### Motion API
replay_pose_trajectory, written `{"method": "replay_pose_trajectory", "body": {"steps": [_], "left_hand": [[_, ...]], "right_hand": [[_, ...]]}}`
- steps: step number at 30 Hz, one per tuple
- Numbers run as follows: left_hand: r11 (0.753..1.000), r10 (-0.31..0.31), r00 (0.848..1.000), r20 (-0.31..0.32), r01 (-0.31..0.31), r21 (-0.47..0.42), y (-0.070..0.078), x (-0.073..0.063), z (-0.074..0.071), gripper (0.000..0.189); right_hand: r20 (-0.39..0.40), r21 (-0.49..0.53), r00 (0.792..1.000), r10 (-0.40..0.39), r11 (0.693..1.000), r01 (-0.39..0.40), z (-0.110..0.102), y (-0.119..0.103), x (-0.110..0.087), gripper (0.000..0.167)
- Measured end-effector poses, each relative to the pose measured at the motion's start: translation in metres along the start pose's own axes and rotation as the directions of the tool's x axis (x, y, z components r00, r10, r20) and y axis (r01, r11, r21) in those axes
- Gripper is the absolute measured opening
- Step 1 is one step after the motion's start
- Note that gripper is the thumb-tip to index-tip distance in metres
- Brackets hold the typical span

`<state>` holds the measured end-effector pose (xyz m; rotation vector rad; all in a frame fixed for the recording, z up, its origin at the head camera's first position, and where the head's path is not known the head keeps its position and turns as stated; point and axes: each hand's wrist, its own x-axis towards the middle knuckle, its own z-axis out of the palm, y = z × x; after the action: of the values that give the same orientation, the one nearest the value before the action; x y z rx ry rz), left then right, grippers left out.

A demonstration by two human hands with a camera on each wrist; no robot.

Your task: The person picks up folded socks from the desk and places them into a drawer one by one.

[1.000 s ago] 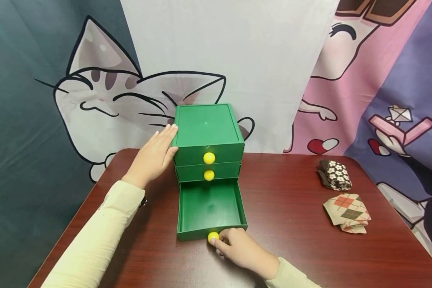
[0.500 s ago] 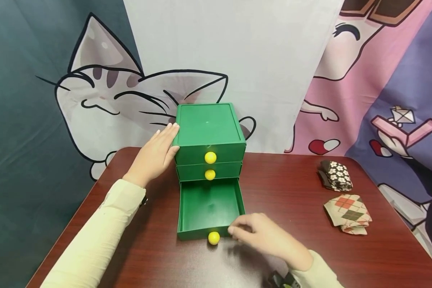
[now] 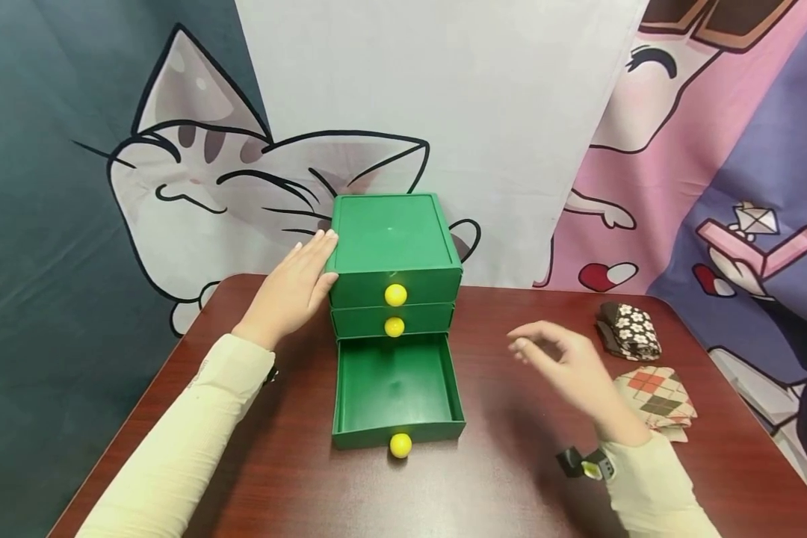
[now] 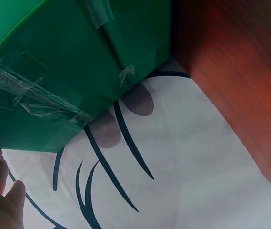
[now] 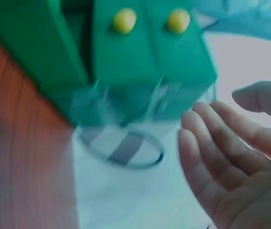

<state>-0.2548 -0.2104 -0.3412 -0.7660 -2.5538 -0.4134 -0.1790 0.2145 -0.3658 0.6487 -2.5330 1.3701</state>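
Note:
A green three-drawer box [image 3: 390, 232] with yellow round knobs stands on the table. Its bottom drawer [image 3: 397, 388] is pulled out, with nothing inside. My left hand [image 3: 289, 291] rests with straight fingers against the upper left side of the box; the left wrist view shows taped side panels [image 4: 68, 81] and a few fingertips. In the air to the right of the drawer is my right hand [image 3: 571, 366], fingers loosely curved and holding nothing. Behind its wrist lies a folded argyle sock [image 3: 655, 396], partly hidden. Farther back sits a folded dark sock with white flowers [image 3: 634, 330].
The dark red wooden table [image 3: 484, 493] runs back to a hanging cloth [image 3: 498, 134] printed with cartoon animals. A small device [image 3: 585, 463] is strapped at my right wrist. The drawer's front knob [image 3: 400, 445] juts toward the near edge.
My right hand has let go of the bottom drawer's knob and moved right and away toward the socks. The left hand stays against the box, and the drawer remains out.

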Motion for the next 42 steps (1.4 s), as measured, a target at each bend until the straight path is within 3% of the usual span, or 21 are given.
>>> {"method": "replay_pose_trajectory", "body": {"steps": [4, 7, 14, 21, 24, 29, 35, 38, 42], "left_hand": [[1.0, -0.001, 1.0, 0.005, 0.001, 0.005, 0.0, 0.0, -0.001, 0.058], [1.0, 0.0, 1.0, 0.009, 0.0, 0.003, 0.0, 0.0, -0.002, 0.058], [1.0, -0.001, 1.0, 0.014, 0.001, 0.0, 0.0, 0.001, -0.003, 0.058], [1.0, -0.008, 1.0, 0.015, 0.008, 0.0, 0.0, 0.001, -0.005, 0.057], [1.0, -0.011, 1.0, 0.027, 0.011, 0.0, 0.0, 0.001, -0.005, 0.058], [1.0, -0.014, 0.999, 0.032, 0.014, 0.0, 0.001, 0.001, -0.004, 0.058], [1.0, -0.008, 1.0, 0.024, 0.008, -0.002, 0.001, 0.0, -0.004, 0.058], [1.0, -0.004, 1.0, 0.022, 0.004, -0.002, 0.001, 0.0, -0.003, 0.058], [1.0, -0.007, 1.0, 0.018, 0.007, 0.002, 0.0, 0.0, -0.004, 0.058]], "right_hand": [[-0.131, -0.095, 0.991, 0.037, 0.994, -0.049, -0.019, 0.028, 0.011, 0.013], [-0.203, -0.201, 0.977, 0.071, 0.973, -0.112, -0.034, 0.053, 0.018, 0.014], [-0.307, -0.41, 0.937, 0.168, 0.865, -0.29, -0.074, 0.101, 0.028, 0.022], [-0.276, -0.487, 0.933, 0.229, 0.804, -0.341, -0.105, 0.143, 0.034, 0.027], [-0.283, -0.504, 0.921, 0.269, 0.775, -0.382, -0.118, 0.16, 0.032, 0.027], [-0.27, -0.534, 0.885, 0.378, 0.707, -0.465, -0.131, 0.174, 0.03, 0.037], [-0.235, -0.534, 0.812, 0.534, 0.628, -0.567, -0.138, 0.178, 0.024, 0.045], [-0.188, -0.544, 0.8, 0.57, 0.618, -0.568, -0.142, 0.182, 0.019, 0.051], [-0.133, -0.564, 0.816, 0.562, 0.634, -0.529, -0.147, 0.188, 0.018, 0.054]]}}
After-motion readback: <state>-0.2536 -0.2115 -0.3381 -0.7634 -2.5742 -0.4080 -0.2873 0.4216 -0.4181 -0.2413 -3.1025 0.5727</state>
